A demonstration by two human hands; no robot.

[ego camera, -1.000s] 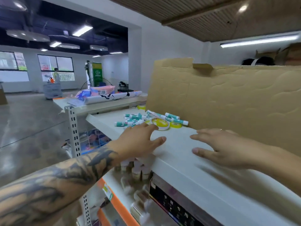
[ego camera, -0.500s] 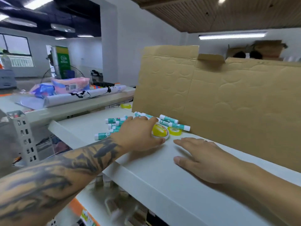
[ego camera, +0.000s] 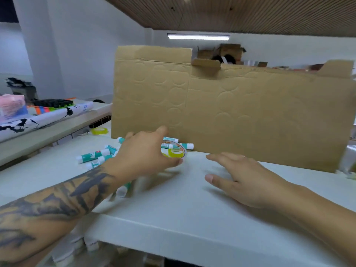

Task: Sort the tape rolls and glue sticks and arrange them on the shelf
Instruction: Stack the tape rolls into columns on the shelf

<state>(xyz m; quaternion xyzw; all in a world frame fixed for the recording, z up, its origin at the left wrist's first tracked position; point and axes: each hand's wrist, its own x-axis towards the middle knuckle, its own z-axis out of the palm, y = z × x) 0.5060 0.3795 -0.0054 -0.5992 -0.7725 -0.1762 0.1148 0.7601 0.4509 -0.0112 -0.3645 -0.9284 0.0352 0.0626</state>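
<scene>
As left hand (ego camera: 146, 151) grips, tape roll (ego camera: 174, 151) within

I look out on white walls (ego camera: 92, 54) and a broad white pillar (ego camera: 38, 45) at the left. Overhead runs a brown slatted ceiling (ego camera: 240, 14), and one long tube light (ego camera: 198, 37) glows on the far wall. A flattened cardboard sheet (ego camera: 240, 112) stands upright, with cardboard boxes (ego camera: 229, 50) stacked behind it.
</scene>
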